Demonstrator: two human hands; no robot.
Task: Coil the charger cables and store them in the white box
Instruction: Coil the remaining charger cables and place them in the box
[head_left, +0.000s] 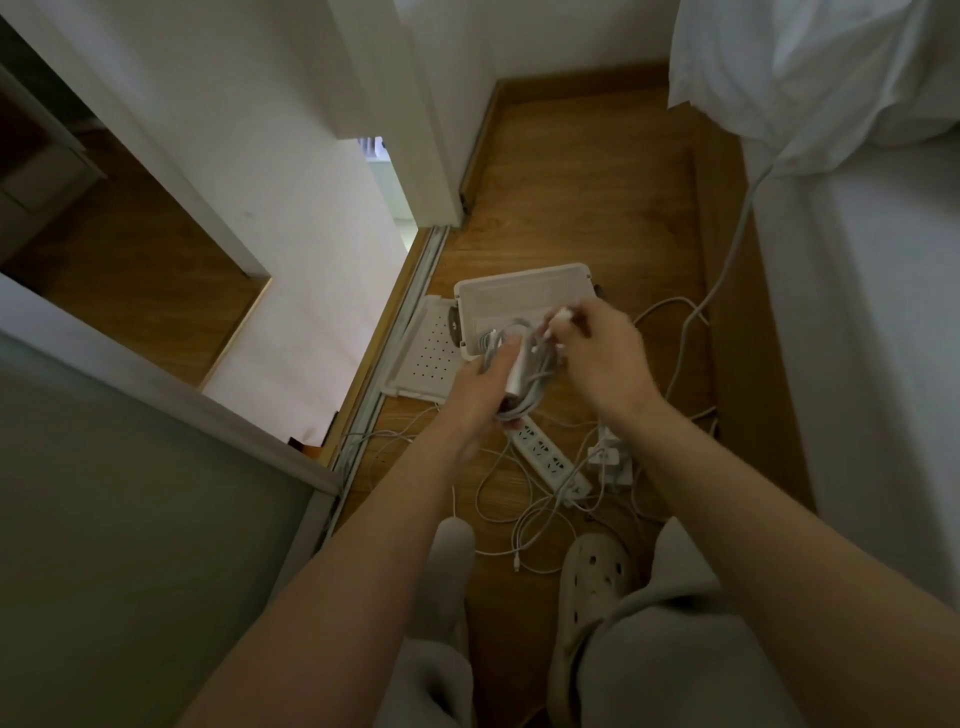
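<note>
My left hand (480, 395) grips a bundle of coiled white charger cable (524, 382) with a silvery adapter against it, held just in front of the open white box (519, 296) on the wooden floor. My right hand (605, 353) pinches the free end of that cable, with its white plug (558, 319), above the coil. More loose white cables (530, 519) lie tangled on the floor below my hands.
The box's perforated lid (423, 356) lies to its left by a sliding-door track. A white power strip (550, 460) and a plug adapter (608, 457) sit among the cables. A bed (857, 286) is to the right, and my feet in clogs (597, 577) are below.
</note>
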